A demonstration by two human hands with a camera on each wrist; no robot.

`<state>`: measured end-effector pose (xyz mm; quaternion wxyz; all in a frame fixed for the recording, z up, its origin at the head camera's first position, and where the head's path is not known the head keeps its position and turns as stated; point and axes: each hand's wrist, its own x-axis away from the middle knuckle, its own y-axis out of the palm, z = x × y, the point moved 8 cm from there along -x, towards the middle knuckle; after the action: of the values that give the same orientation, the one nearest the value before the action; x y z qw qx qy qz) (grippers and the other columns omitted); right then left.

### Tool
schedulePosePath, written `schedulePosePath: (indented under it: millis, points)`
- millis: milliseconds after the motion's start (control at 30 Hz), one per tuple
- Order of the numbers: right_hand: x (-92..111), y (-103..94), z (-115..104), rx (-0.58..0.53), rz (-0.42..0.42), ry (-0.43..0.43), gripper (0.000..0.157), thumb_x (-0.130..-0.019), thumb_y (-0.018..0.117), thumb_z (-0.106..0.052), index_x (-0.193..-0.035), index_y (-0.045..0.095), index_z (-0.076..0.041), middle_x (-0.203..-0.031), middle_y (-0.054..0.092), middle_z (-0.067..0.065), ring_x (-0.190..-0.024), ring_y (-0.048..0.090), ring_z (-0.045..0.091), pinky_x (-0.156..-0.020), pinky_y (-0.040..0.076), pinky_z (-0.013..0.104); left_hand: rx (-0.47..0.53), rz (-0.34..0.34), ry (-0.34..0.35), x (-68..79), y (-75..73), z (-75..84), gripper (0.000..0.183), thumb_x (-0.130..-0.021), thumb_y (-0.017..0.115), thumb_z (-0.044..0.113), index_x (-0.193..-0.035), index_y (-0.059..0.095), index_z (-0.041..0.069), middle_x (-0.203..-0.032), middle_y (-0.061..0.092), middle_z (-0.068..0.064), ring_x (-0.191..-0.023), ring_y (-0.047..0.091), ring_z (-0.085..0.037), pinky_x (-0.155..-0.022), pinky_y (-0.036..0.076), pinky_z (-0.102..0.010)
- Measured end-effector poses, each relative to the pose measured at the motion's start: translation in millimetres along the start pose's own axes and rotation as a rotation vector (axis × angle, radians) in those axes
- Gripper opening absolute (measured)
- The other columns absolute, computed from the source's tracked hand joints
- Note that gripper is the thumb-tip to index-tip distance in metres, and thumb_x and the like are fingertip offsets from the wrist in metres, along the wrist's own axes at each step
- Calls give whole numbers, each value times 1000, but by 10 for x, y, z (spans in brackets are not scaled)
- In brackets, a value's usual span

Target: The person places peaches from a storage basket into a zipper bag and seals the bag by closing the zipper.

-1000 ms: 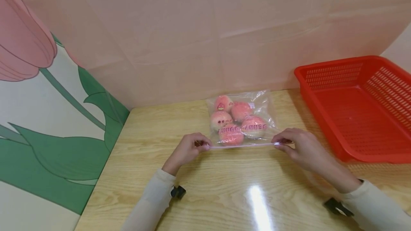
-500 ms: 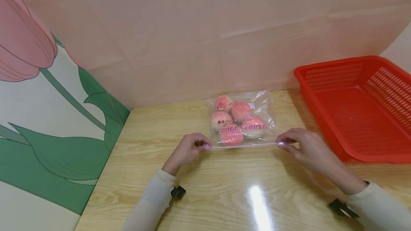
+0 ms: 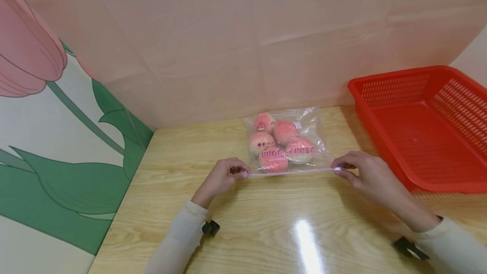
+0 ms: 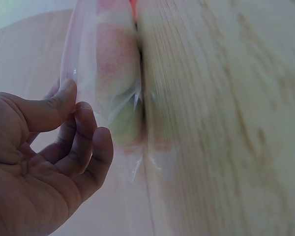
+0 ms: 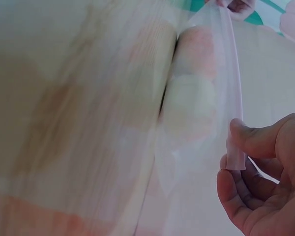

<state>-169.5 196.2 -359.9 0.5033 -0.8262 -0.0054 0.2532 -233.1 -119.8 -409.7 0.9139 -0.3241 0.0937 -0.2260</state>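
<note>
A clear zip bag (image 3: 316,128) with pink printing lies on the table, its zip edge towards me. Inside are several pink and cream peaches (image 3: 274,162). My left hand (image 3: 222,176) pinches the left end of the zip strip (image 3: 289,173) between thumb and fingers. At the strip's right end, my right hand (image 3: 369,176) pinches it by a small whitish piece. In the right wrist view the strip's end (image 5: 236,161) pokes out below the thumb. The left wrist view shows the strip raised above the table, stretched away from the thumb.
A red plastic basket (image 3: 399,151) with slotted sides stands at the right, close beside my right forearm. Behind the wooden table (image 3: 182,147) is a wall covered in a pinkish sheet (image 3: 205,54). A tulip-painted panel (image 3: 95,172) borders the left side.
My right hand has slid a little to the right along the zip edge, and more of the strip shows between the hands. The left hand, the bag and the peaches have stayed in place.
</note>
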Motion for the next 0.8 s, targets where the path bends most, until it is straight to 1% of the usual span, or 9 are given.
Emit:
schedulePosePath:
  millis: [233, 433, 667, 733, 800]
  points:
    - [8, -31, 37, 17, -11, 26, 27, -70, 86, -2, -88, 75, -20, -85, 73, -6, -76, 65, 13, -66, 59, 32, -2, -5, 0, -7, 2, 10, 12, -91, 69, 4, -92, 76, 14, -85, 66, 0, -77, 55, -13, -67, 48, -22]
    - [6, -63, 60, 24, -17, 37, 25, -71, 86, -4, -88, 76, -19, -85, 73, -4, -76, 66, 16, -65, 58, 34, -2, 0, -8, -7, -14, 24, 12, -91, 69, 4, -93, 77, 14, -85, 66, 0, -77, 54, -14, -68, 48, -22]
    - [26, -87, 39, 67, -1, -2, 27, -69, 85, -1, -86, 76, -19, -85, 73, -3, -77, 65, 18, -61, 55, 31, 8, 12, -19, -5, -27, 23, 13, -91, 68, 4, -92, 76, 14, -86, 66, -1, -78, 55, -14, -69, 49, -23]
    - [52, -84, 12, 86, 9, -31, 28, -67, 86, -2, -85, 75, -19, -84, 73, -3, -78, 65, 18, -62, 56, 34, 5, 9, -16, 1, -21, 23, 13, -91, 69, 3, -92, 77, 14, -86, 66, -1, -78, 55, -13, -69, 49, -22]
    - [84, -75, -32, 111, 20, -75, 30, -64, 88, -3, -85, 75, -20, -84, 72, -4, -79, 65, 18, -63, 58, 38, -21, 0, 3, 18, -11, 35, 13, -90, 69, 3, -91, 77, 14, -86, 66, 0, -79, 56, -12, -70, 51, -21]
